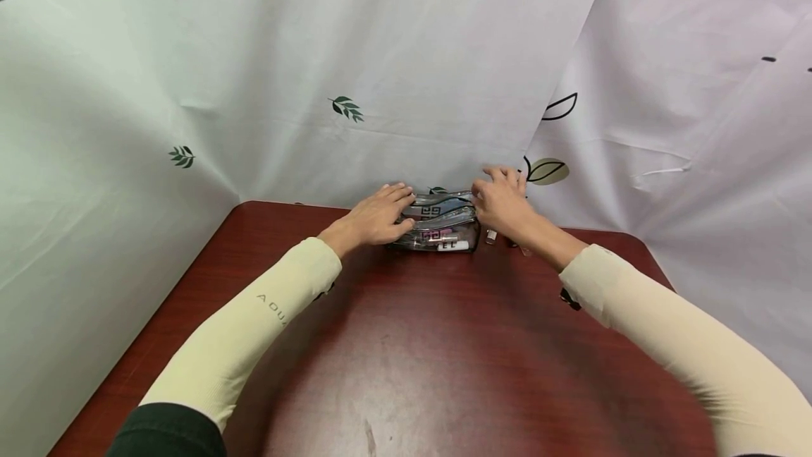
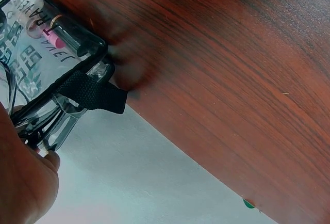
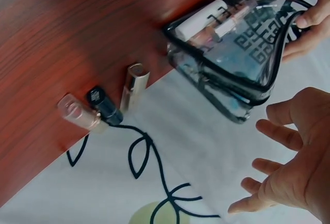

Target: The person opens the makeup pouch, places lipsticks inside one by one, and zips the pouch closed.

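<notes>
A clear cosmetic pouch (image 1: 439,224) with black trim stands at the table's far edge. Through its wall show a white tube (image 3: 200,18), a pink item (image 2: 53,39) and a dark tube (image 2: 72,34). My left hand (image 1: 377,216) holds the pouch's left end, thumb (image 3: 308,18) on the upper edge; the pouch partly hides its other fingers. Beside the right end is my right hand (image 3: 296,157), fingers spread and apart from the pouch in the right wrist view. Near it stand a pinkish lipstick (image 3: 77,113), a black lipstick (image 3: 104,105) and a gold-toned one (image 3: 135,85).
The reddish-brown wooden table (image 1: 406,344) stretches toward me. White cloth (image 1: 406,55) printed with leaves hangs right behind the table's far edge and along both sides. A black fabric tab (image 2: 95,92) sticks out from the pouch's left end.
</notes>
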The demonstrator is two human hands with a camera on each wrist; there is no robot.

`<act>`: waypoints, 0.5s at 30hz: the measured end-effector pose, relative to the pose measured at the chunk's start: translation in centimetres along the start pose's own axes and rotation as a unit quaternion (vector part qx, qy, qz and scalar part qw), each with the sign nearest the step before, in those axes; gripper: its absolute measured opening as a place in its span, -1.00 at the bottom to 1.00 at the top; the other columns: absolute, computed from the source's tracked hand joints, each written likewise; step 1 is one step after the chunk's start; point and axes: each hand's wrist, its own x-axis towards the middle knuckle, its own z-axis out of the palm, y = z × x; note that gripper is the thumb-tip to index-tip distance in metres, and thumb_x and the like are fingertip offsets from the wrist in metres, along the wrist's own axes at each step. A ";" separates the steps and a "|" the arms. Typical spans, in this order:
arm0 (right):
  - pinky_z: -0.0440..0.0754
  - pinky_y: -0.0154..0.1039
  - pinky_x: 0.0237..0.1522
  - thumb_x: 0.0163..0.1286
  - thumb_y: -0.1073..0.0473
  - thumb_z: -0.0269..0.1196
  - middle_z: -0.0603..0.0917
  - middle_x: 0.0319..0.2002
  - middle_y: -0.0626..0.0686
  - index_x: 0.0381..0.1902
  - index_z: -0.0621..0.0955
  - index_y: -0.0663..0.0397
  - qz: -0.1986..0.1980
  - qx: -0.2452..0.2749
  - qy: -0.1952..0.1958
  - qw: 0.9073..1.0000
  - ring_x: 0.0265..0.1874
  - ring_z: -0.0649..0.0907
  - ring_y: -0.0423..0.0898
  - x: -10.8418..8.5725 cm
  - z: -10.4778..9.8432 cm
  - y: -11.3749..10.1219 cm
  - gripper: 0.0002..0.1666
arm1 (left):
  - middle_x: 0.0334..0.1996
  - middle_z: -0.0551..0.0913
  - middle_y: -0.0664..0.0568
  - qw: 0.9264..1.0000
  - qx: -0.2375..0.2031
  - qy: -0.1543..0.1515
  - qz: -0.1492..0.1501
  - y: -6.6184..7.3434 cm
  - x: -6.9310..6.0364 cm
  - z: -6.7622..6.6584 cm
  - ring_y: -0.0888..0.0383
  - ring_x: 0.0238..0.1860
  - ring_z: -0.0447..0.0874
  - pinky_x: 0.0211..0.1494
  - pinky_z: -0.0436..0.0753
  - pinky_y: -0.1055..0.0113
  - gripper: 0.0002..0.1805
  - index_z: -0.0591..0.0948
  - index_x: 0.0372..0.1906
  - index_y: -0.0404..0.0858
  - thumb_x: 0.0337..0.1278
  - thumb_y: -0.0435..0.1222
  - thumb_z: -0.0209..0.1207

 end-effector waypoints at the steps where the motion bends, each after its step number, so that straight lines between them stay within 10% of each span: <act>1: -0.19 0.70 0.73 0.69 0.22 0.17 0.29 0.75 0.40 0.14 0.74 0.22 0.001 0.001 0.001 1.000 0.73 0.15 0.53 -0.1 -0.1 0.3 -0.71 | 0.85 0.17 -0.20 1.000 0.000 0.000 0.000 0.0 0.0 0.0 -0.16 0.90 -0.01 0.97 -0.06 -0.06 -0.19 0.26 0.81 -0.33 0.76 0.05 -0.09; 15: -0.24 0.71 0.72 0.70 0.23 0.13 0.25 0.74 0.45 0.24 0.72 0.28 0.045 0.000 -0.008 0.999 0.70 0.13 0.62 -1.5 -1.0 3.7 -0.63 | 0.84 0.17 -0.22 1.000 0.004 0.000 0.001 -0.1 0.2 0.1 -0.18 0.90 -0.01 0.97 -0.05 -0.06 -0.20 0.26 0.80 -0.36 0.75 0.04 -0.07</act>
